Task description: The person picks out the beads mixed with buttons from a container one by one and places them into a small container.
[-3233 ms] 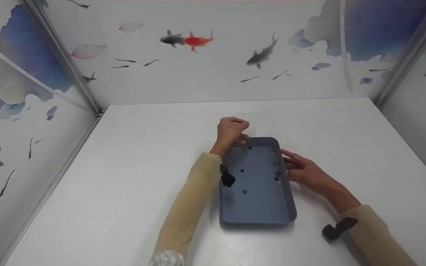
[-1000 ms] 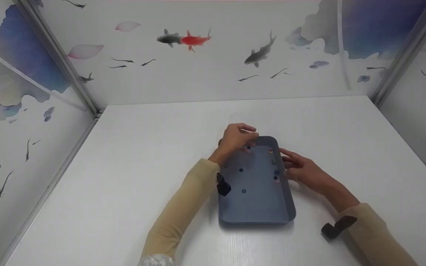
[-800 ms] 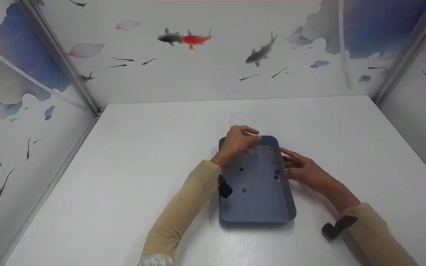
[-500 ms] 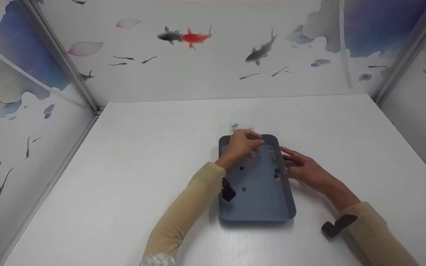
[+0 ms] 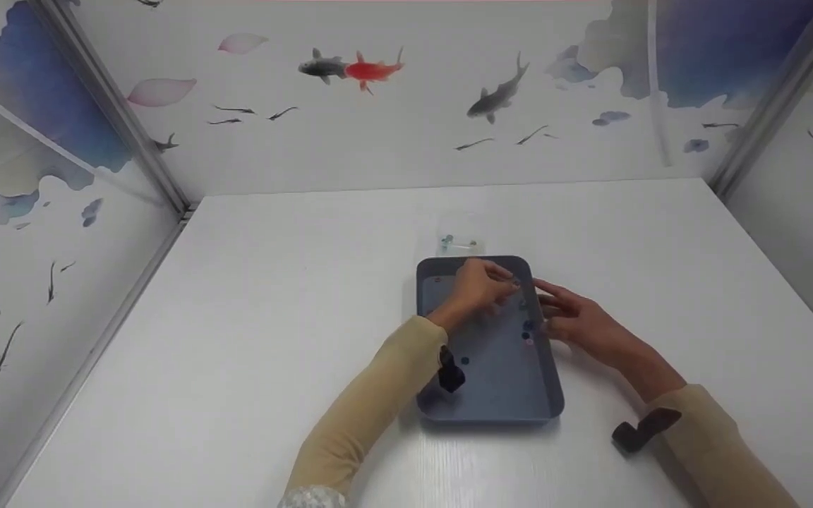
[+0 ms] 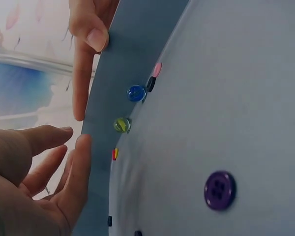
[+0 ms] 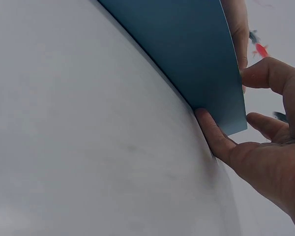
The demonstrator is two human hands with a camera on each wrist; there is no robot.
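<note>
A blue-grey rectangular tray (image 5: pixel 495 398) lies on the white table. My left hand (image 5: pixel 480 286) hangs over its far part, thumb and fingers apart with nothing between them in the left wrist view. Along the tray's right inner wall are a blue marble (image 6: pixel 136 93), a yellow-green marble (image 6: pixel 121 125), a pink button (image 6: pixel 158 69), a black button (image 6: pixel 151 84) and a small red and yellow piece (image 6: pixel 115 154). Out on the floor of the tray lies a purple button (image 6: pixel 220 191). My right hand (image 5: pixel 583 328) touches the outside of the right wall, its thumb (image 7: pixel 258 73) at the rim.
Just behind the tray stands a clear container (image 5: pixel 461 243) with a few small coloured things in it. White panels printed with fish and leaves enclose the table at the back and sides. A black wrist camera (image 5: pixel 451 377) on the left sleeve hangs over the tray.
My left hand has moved from the tray's far edge, by the clear container, rightward and nearer over the tray. The container now shows uncovered. My right hand stays in place.
</note>
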